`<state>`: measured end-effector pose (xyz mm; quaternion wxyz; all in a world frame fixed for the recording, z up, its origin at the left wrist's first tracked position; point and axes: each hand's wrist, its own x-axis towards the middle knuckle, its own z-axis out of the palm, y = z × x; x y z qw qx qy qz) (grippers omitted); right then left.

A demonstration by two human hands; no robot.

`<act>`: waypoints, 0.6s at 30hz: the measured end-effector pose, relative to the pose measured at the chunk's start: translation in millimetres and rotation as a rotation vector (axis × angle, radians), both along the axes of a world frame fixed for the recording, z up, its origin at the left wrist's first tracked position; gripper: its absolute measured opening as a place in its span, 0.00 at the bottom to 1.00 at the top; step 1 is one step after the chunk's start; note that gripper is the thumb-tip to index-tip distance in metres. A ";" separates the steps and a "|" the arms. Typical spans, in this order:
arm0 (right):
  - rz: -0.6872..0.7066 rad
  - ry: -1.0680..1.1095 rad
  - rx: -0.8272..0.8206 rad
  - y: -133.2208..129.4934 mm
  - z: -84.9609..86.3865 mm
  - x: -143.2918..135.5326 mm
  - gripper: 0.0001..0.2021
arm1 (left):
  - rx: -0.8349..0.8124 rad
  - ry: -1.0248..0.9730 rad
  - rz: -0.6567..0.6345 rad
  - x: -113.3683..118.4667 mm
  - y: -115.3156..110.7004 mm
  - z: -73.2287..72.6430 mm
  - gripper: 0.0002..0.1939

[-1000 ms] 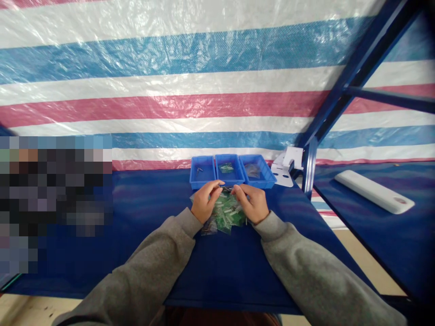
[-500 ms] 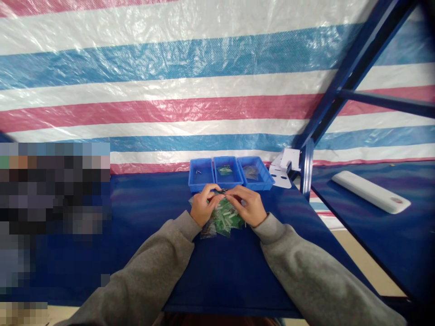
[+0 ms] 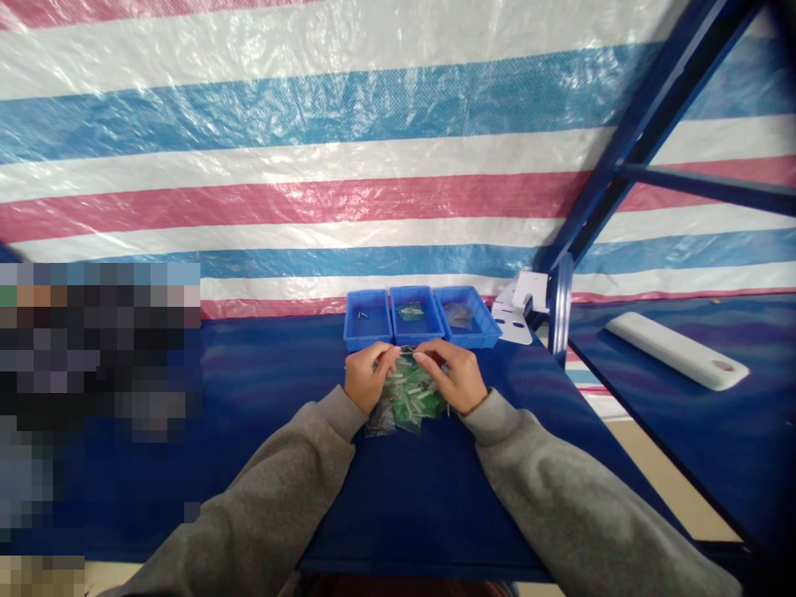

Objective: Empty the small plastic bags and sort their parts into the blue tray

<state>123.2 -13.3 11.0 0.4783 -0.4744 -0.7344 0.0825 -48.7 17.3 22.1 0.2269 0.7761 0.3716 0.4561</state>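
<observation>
My left hand (image 3: 366, 375) and my right hand (image 3: 455, 375) face each other over a pile of small clear and green plastic packets (image 3: 414, 400). Both have thumb and fingers pinched together. Between the fingertips run some thin metal pieces (image 3: 407, 350), dark and shiny, too small to name exactly; each hand grips an end. By my left wrist lies a clear packet with dark bits inside (image 3: 381, 419). Parts of the pile are covered by my hands.
Just beyond my hands stand three blue bins: the left bin (image 3: 368, 338) with small metal pieces, the middle bin (image 3: 418, 332) with green packets, the right bin (image 3: 476, 340) with clear packets. White cut-out sheets (image 3: 513, 322), a blue frame post (image 3: 561, 307) and a long white object (image 3: 677, 350) are at right.
My left fingertips have shifted slightly left, so the gap between the hands is wider and more of the thin metal pieces shows. The right hand stays almost in place.
</observation>
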 end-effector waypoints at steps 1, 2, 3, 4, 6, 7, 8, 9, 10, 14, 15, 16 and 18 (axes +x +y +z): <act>0.016 -0.001 0.004 -0.3 0.2 -0.4 0.09 | -0.004 0.011 0.016 -0.2 -0.4 0.5 0.16; 0.029 -0.004 0.011 -0.3 0.2 -0.7 0.09 | -0.007 0.020 0.029 -0.5 -0.8 0.9 0.17; 0.036 -0.011 0.016 -0.3 0.0 -1.0 0.09 | -0.009 0.027 0.039 -0.6 -1.3 1.2 0.18; 0.037 -0.015 0.022 -0.1 -0.3 -1.2 0.09 | -0.012 0.031 0.045 -0.8 -1.7 1.3 0.19; 0.025 -0.017 0.026 0.2 -0.8 -1.2 0.09 | -0.010 0.032 0.035 -0.9 -2.2 1.0 0.19; 0.020 -0.016 0.025 0.2 -0.8 -1.1 0.10 | 0.000 0.029 0.025 -1.0 -2.2 0.7 0.17; 0.018 -0.017 0.022 0.2 -0.5 -0.9 0.11 | 0.020 0.023 0.013 -1.0 -2.1 0.5 0.15; 0.017 -0.021 0.017 0.0 -0.1 -0.7 0.11 | 0.045 0.015 0.002 -0.9 -1.9 0.4 0.13; 0.018 -0.027 0.011 -0.3 0.6 -0.4 0.12 | 0.072 0.006 -0.010 -0.9 -1.6 0.3 0.11; 0.027 -0.060 -0.013 -1.4 3.5 0.2 0.15 | 0.119 -0.017 -0.067 -0.7 -0.9 1.1 0.10; 0.030 -0.064 -0.017 -1.5 3.8 0.3 0.15 | 0.119 -0.020 -0.078 -0.7 -1.0 1.4 0.10; 0.032 -0.064 -0.020 -1.4 3.8 0.4 0.16 | 0.119 -0.022 -0.084 -0.7 -1.1 1.5 0.10; 0.025 -0.045 -0.019 -0.8 3.4 0.6 0.15 | 0.115 -0.033 -0.087 -0.9 -1.3 1.7 0.10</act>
